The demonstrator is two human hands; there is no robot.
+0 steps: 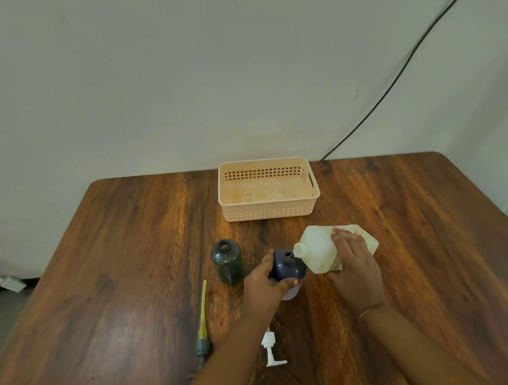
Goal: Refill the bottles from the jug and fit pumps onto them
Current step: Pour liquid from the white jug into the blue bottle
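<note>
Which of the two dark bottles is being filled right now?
The dark bottle held by the left hand, under the tilted jug. The other bottle stands alone, untouched, further left.

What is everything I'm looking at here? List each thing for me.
Wooden table: one, brown, fills the lower view.
Perforated plastic basket: one, peach, far centre.
Dark grey plastic bottle: one, open, standing left of centre.
Dark blue plastic bottle: one, centre, held.
Translucent white plastic jug: one, tilted, spout at the blue bottle's mouth.
Grey pump with yellow tube: one, lying near left.
White pump: one, lying near centre.
Black cable: one, along wall.
Left hand: grip on blue bottle.
Right hand: grip on jug.
</note>
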